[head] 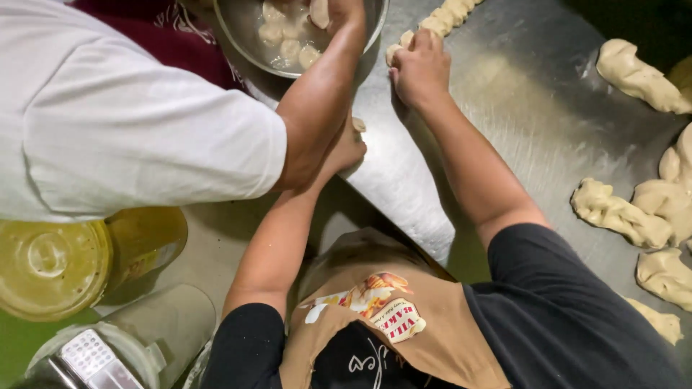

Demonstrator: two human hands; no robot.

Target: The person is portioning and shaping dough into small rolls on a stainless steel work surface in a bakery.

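Left hand (347, 148) sits mostly hidden behind a co-worker's forearm (317, 101), so I cannot tell its grip; a bit of dough shows at its fingertips. Right hand (419, 68) presses, fingers curled, on the end of a dough rope (440, 21) on the steel surface (519, 94). Farther off, the co-worker's hand reaches into a metal bowl (245, 39) of dough pieces (288, 36), cut off at the top.

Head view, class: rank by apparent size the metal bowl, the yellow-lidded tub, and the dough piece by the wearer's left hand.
1. Yellow-lidded tub, though it sits nearer the camera, so its lead is unsure.
2. Metal bowl, partly cut off by the frame.
3. Dough piece by the left hand, clearly smallest.
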